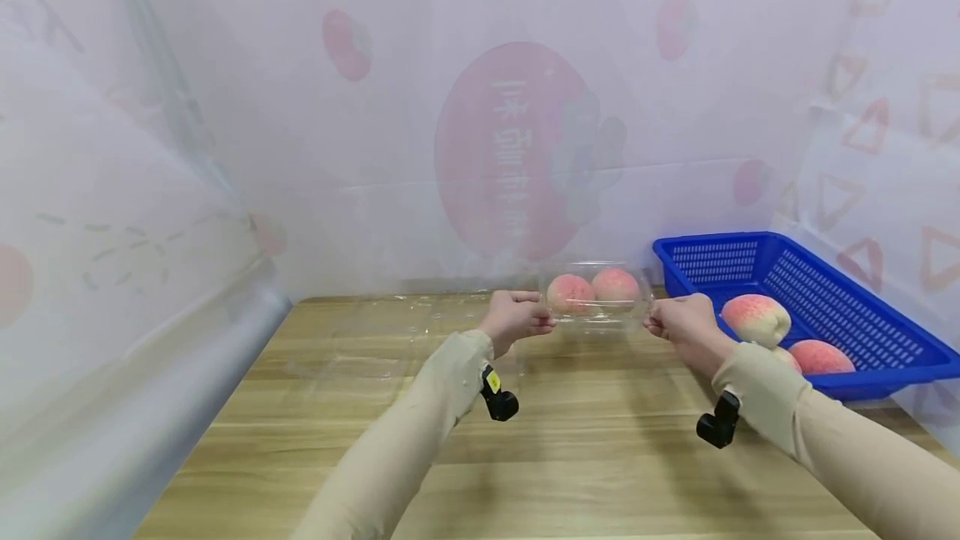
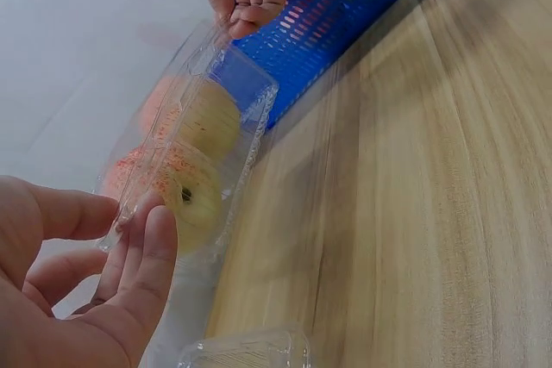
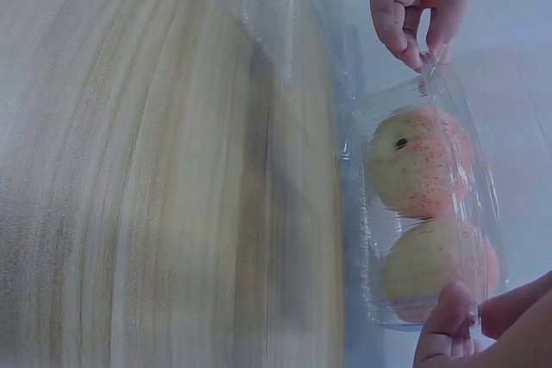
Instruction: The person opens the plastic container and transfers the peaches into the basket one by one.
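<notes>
Wooden table (image 1: 570, 457), two hands (image 1: 517, 317) (image 1: 688, 324) pinching one clear box (image 1: 597, 304), two peaches (image 1: 570, 293) (image 1: 616, 284) inside

A: Backdrop?
B: Creased white back sheet (image 1: 277, 132) at 12. Big faded red disc (image 1: 465, 157) on it, pale characters down the middle; smaller red blobs at 11 and between 1 and 2.
A: Sides?
B: White left sheet (image 1: 97, 165) at 9, dashed marks. Right sheet (image 1: 918, 36) at 2, washed-out triangle and square outlines.
A: Furniture?
B: Tabletop (image 1: 585, 465) at 6, light brown wood grain, streaks crosswise.
A: Light?
B: Pale, even; soft shadows on the wood, 5 to 6.
</notes>
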Motion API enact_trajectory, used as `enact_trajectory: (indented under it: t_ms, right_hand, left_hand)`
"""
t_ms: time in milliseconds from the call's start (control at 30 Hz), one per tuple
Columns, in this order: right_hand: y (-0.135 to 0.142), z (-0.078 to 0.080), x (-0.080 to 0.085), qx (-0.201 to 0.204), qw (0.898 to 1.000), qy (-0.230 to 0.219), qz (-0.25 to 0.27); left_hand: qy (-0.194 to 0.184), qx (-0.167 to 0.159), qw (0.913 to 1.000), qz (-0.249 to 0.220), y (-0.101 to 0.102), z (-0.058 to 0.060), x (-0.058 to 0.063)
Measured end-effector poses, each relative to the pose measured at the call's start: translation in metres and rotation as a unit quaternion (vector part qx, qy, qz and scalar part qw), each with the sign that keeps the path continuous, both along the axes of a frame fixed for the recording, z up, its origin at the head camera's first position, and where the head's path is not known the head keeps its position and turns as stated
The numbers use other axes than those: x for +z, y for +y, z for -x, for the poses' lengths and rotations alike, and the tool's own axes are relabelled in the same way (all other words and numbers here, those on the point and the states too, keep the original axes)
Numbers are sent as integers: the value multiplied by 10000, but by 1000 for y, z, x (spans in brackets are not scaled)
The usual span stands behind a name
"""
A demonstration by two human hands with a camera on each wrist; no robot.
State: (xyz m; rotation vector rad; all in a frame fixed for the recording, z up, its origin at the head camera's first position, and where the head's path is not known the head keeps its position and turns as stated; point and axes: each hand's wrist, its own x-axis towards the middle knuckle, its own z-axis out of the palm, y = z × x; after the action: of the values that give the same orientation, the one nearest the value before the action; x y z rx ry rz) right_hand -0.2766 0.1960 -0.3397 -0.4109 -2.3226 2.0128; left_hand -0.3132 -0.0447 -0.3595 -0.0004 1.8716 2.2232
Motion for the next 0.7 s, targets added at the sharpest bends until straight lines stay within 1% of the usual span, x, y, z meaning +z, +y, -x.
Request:
enact_trajectory:
  t_ms: [133, 400, 600, 700]
  right_hand:
    - [3, -2, 1, 44, 9996, -68, 283]
    - [3, -6, 4, 192, 9957, -157, 892]
    - [3, -14, 6, 334, 9903, -252, 1327]
    - [3, -21, 5, 462, 9867, -246, 1537]
  left_hand:
    - [22, -17, 9999, -101, -1, -2, 1]
    - [49, -114, 9999, -103, -6, -6, 2]
    - [61, -290, 9996, -30, -15, -15, 3]
    - [-19, -381, 9993, -47, -21, -21, 3]
